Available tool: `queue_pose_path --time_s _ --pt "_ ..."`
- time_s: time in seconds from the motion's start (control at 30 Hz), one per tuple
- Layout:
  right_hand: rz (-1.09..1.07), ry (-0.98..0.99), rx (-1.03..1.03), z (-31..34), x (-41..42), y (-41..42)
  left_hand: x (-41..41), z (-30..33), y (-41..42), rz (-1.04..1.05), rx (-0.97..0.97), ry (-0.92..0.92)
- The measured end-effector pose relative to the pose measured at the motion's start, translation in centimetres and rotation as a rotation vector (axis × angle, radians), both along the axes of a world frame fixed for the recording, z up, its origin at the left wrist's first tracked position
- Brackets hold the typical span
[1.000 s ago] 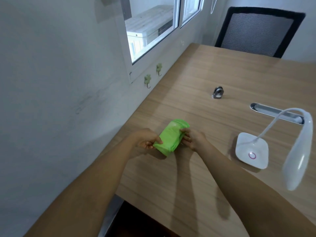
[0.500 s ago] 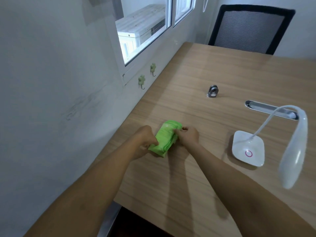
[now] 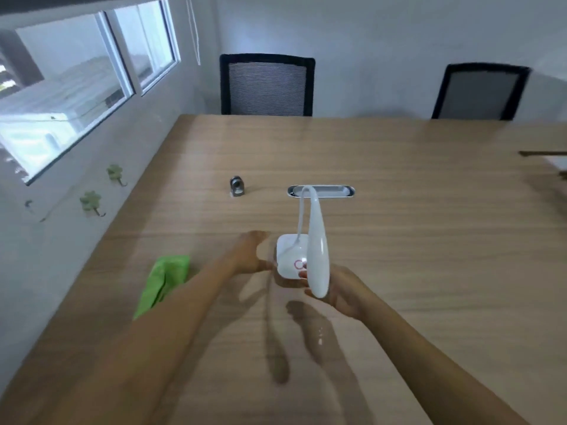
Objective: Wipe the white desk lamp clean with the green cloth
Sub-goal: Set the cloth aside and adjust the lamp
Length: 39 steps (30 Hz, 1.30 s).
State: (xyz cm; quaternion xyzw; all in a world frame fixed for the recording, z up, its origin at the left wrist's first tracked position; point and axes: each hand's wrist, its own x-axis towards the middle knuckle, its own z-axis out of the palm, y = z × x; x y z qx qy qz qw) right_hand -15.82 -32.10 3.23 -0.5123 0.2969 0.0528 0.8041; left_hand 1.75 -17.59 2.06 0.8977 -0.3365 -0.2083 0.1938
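Note:
The white desk lamp [image 3: 290,256] stands mid-table, its square base carrying a pink ring and its long head [image 3: 317,256] bending toward me. My left hand [image 3: 250,253] is at the base's left edge, fingers apart, thumb touching or nearly touching it. My right hand [image 3: 345,289] is at the base's near right corner, beneath the lamp head. The head hides its fingers, so I cannot tell whether it grips. The folded green cloth [image 3: 165,277] lies on the table to the left, apart from both hands, partly covered by my left forearm.
The wooden table [image 3: 399,240] runs along a white wall with a window on the left. A small metal object [image 3: 237,186] and an oval cable slot [image 3: 337,191] sit behind the lamp. Two black chairs [image 3: 267,84] stand at the far edge.
Both hands have let go of the green cloth, which now lies on the table, and moved right to the lamp. My view has swung right and up.

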Motion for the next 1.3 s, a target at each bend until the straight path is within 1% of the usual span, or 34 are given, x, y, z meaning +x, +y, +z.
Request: queue_pose_path --time_s 0.07,0.1,0.2,0.3,0.4,0.5,0.6,0.77,1.0,1.17,1.3 --pt "-0.044 0.006 0.185 1.7 -1.0 -1.7 -1.3 -0.6 -2.1 -0.081 0.018 -0.035" --pt "-0.042 -0.005 0.246 2.5 -1.3 -2.2 -1.7 -0.8 -2.9 -0.108 0.015 -0.037" --pt "0.043 -0.06 0.332 4.5 -1.6 -2.8 -2.0 -1.7 -3.8 -0.119 -0.02 0.017" --pt "0.139 -0.104 0.359 6.1 -1.7 -2.7 -1.4 -2.8 -3.4 -0.058 0.054 0.052" --pt "0.175 -0.123 0.368 7.5 -1.5 -2.6 -1.1 -3.3 -3.5 -0.049 0.076 0.069" --pt "0.187 -0.129 0.367 8.5 -1.5 -2.7 -1.3 -3.2 -3.9 -0.073 0.144 0.045" --pt "0.185 -0.162 0.417 9.7 -1.3 -2.8 -1.4 -2.9 -4.0 -0.116 0.219 -0.013" --pt "0.191 -0.251 0.46 12.4 -0.5 -3.0 -1.3 -3.0 -3.9 -0.074 0.159 -0.03" --pt "0.136 -0.329 0.488 15.3 0.6 -2.9 -1.1 -3.3 -4.2 -0.115 0.228 -0.084" --pt "0.116 -0.321 0.516 14.8 0.3 -3.0 -0.9 -3.4 -4.3 -0.108 0.228 -0.092" --pt "0.121 -0.303 0.48 13.6 -0.1 -3.0 -0.9 -3.4 -4.6 -0.117 0.235 -0.123"
